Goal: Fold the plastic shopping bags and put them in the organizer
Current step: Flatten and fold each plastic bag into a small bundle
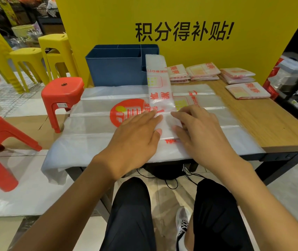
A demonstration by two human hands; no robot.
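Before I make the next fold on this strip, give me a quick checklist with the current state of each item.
1. Folded strip lies flat and straight: ok.
2. Left hand pressing strip's near end: ok.
3. Right hand on the near end, fingers curled on its edge: ok.
4. Blue organizer within view behind the strip: ok.
5. Organizer compartments free: cannot tell.
6. Flat bags underneath staying put: cannot tell.

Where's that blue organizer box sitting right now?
The blue organizer stands at the table's far edge, left of centre in the head view, against the yellow sign. The long folded bag strip reaches up past its right front corner.
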